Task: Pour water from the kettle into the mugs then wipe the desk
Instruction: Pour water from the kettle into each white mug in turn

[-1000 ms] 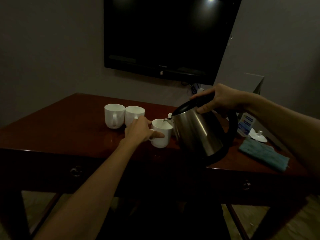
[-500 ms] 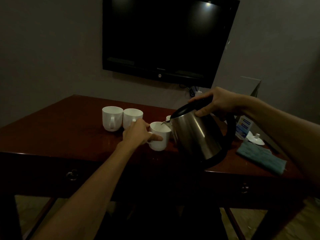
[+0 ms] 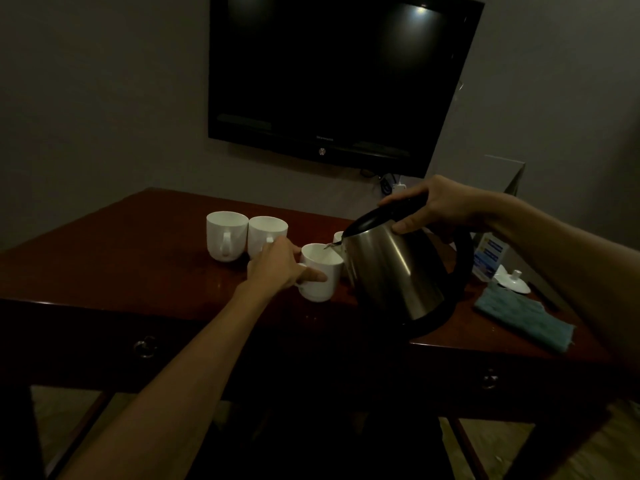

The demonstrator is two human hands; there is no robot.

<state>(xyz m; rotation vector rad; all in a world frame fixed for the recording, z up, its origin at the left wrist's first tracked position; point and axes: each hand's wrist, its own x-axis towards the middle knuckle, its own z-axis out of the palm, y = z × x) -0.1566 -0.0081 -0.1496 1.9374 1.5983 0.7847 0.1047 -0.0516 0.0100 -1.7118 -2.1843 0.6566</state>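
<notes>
A steel kettle (image 3: 391,271) with a black lid and handle hangs tilted to the left, its spout over a white mug (image 3: 320,271). My right hand (image 3: 433,206) grips the kettle's handle at the top. My left hand (image 3: 277,266) holds that mug by its handle on the dark red desk (image 3: 121,258). Two more white mugs (image 3: 227,235) (image 3: 265,232) stand side by side behind my left hand. A further mug (image 3: 337,236) peeks out behind the kettle's spout, mostly hidden. A teal cloth (image 3: 523,318) lies folded at the right end of the desk.
A black television (image 3: 339,74) hangs on the wall above the desk. A white lid (image 3: 512,280) and a blue-and-white card (image 3: 488,256) sit at the far right, behind the cloth. The desk front has drawer pulls (image 3: 145,346).
The kettle has stayed tilted over the mug, and both hands keep their hold. The view has shifted slightly.
</notes>
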